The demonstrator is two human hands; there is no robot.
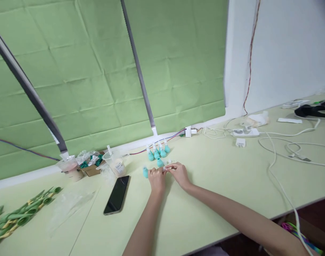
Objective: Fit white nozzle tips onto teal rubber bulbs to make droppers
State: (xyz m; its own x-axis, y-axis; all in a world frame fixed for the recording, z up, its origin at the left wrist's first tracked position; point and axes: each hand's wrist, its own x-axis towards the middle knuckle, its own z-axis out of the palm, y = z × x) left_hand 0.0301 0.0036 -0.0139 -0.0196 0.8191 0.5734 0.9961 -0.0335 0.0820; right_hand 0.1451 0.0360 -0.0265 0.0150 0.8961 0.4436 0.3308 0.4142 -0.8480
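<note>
My left hand [157,180] and my right hand [179,174] meet above the table, fingers closed in a pinch around a small white piece [164,169]. Its exact kind is too small to make out. Touching or just beside my left hand is a teal bulb [145,172] without a clear white tip; whether the fingers hold it, I cannot tell. Just beyond the hands stands an open-topped teal bulb [160,162], with a small white part [170,161] to its right. Farther back, several teal bulbs with white tips [156,153] stand grouped together.
Left of my hands lies a black phone [117,195]. Plastic cups [117,165], a small cardboard box [92,170] and a clear bag [69,208] are further left, near green artificial stems [23,215]. A power strip [245,132], charger [240,142] and white cables [274,156] occupy the right.
</note>
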